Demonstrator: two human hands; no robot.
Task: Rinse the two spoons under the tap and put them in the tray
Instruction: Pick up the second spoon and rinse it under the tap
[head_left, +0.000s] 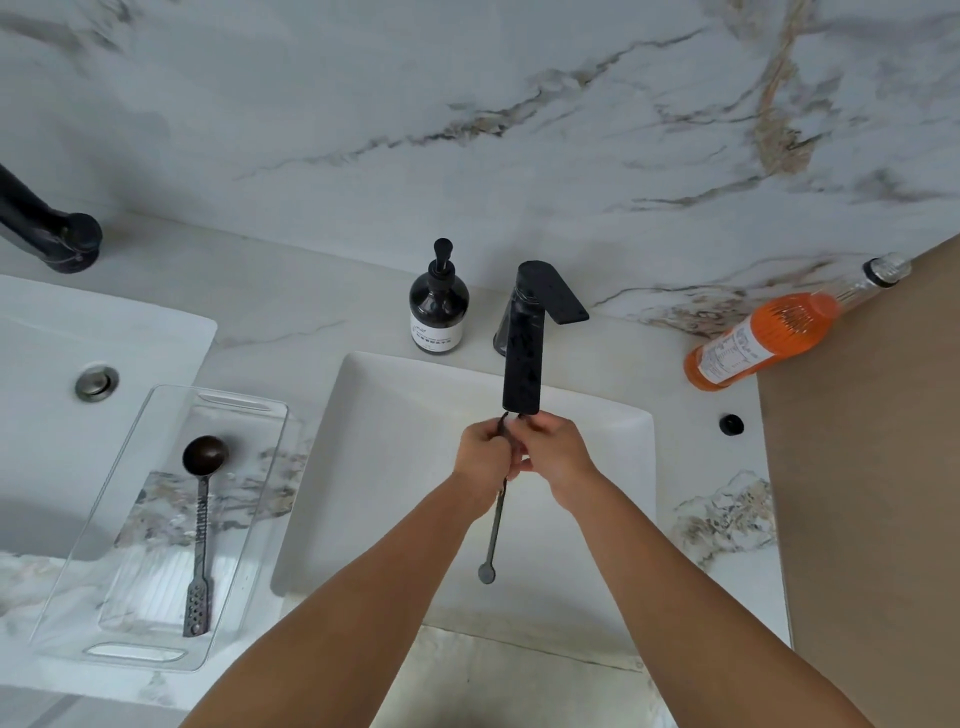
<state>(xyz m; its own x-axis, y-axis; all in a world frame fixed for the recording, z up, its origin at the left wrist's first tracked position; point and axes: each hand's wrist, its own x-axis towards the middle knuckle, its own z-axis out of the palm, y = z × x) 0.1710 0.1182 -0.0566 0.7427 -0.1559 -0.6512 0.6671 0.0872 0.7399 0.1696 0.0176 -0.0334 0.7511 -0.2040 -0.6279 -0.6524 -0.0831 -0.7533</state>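
Observation:
Under the spout of the black tap (523, 358), over the white sink (374, 415), both hands meet on a dark metal spoon (493, 535). My left hand (480, 457) grips its upper part. My right hand (553, 457) closes over the bowl end, which is hidden by the fingers. The handle hangs down toward me and ends in a small round disc. No running water is visible. A second dark spoon (200, 525) lies lengthwise in the clear plastic tray (130, 467) on the counter to the left, bowl at the far end.
A dark soap pump bottle (439, 306) stands left of the tap. An orange bottle (763, 338) leans at the right, beside a brown board (872, 467). A second sink (78, 338) with a drain and another black tap (47, 223) sit at far left.

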